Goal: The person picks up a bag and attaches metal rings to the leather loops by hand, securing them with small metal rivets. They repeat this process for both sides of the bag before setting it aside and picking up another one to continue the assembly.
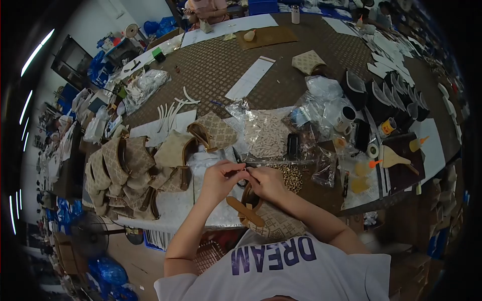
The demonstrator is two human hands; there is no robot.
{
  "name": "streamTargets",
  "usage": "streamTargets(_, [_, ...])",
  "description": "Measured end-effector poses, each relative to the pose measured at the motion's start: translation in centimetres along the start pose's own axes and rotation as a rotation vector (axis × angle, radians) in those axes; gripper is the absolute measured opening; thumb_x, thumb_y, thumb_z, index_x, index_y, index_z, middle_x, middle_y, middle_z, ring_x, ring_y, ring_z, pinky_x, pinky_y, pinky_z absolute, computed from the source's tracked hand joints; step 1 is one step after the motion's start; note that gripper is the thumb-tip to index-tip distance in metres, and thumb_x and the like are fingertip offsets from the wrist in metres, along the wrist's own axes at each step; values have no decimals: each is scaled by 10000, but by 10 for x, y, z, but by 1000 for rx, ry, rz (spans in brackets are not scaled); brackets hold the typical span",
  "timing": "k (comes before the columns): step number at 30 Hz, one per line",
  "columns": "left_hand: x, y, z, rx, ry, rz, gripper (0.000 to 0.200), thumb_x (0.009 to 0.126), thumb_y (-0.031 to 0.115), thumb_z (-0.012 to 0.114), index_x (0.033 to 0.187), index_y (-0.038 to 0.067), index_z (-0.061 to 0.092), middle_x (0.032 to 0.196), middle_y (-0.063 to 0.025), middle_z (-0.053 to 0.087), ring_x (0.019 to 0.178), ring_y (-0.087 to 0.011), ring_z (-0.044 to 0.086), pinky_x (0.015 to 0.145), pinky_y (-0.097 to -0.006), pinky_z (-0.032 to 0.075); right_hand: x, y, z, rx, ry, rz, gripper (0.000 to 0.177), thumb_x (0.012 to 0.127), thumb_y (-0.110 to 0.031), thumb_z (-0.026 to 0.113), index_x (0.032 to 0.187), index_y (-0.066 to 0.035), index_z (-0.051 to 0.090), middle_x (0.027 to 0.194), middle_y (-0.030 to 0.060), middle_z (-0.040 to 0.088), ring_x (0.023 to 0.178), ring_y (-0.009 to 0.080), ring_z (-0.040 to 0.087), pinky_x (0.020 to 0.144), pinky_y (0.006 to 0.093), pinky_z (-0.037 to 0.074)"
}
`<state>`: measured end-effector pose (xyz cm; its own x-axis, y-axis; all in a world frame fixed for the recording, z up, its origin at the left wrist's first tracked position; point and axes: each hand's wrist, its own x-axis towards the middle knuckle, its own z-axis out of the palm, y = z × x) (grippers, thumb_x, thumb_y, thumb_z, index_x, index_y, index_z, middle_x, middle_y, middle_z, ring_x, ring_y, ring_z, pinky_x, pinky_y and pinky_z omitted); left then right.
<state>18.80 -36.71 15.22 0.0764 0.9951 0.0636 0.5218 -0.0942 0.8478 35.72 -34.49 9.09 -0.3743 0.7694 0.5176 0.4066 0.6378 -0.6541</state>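
My left hand [220, 179] and my right hand [268, 181] meet above the front of the table, thumbs and fingertips pinched together. Whatever small thing lies between the fingertips is too small to make out. A beige patterned bag [281, 223] with a tan leather strap [245, 211] rests below my right wrist, against my body. Beside my right hand is a pile of small gold-coloured metal parts [291, 176]. Dark scissors [237, 154] lie partly hidden behind my hands.
Several patterned bags [128, 158] are heaped on the left. Ahead sits a clear plastic bag of small pale pieces [266, 133]. A mug [345, 119], tape roll [372, 150] and orange-tipped glue bottle [365, 166] stand right. Another person [208, 10] works across the table.
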Motion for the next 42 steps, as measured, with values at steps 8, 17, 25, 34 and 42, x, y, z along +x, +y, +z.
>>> streamTargets(8, [11,5,9,183,-67,47,239,780,217,729,938,40,700,756,-69,637,637,-180,625,594,-293,484,-2,2,-8,69,-15,42,97,805,-132,623,858,-53,602,702,110,595,660,305,599,568,381,484])
streamTargets(17, [-8,-22,59,-470,-112,-189,511,849,50,629,1298,51,385,952,-57,601,832,-104,589,718,-237,468,-4,35,-36,736,-246,502,608,697,128,494,1252,-54,322,1191,136,410,1038,219,544,832,307,456])
streamTargets(25, [-5,-29,52,-602,-79,-204,300,831,-36,609,1062,74,453,921,5,479,835,-82,501,718,-211,432,3,43,-69,912,-512,945,382,850,-124,572,1213,-7,553,1095,68,595,1019,141,547,881,244,417])
streamTargets(34, [-8,-25,19,-868,-380,-481,305,968,187,478,1184,-7,573,1035,-64,642,980,-134,609,808,-249,490,-5,1,-55,769,-495,817,293,913,-221,523,1064,4,632,843,5,602,713,66,529,610,231,432])
streamTargets(42, [5,-12,-10,-625,-568,-427,235,842,162,656,1022,12,634,817,13,618,625,-30,507,528,-184,377,-4,-11,-52,699,-510,817,367,904,-326,584,927,30,669,682,-9,571,617,59,475,544,238,384])
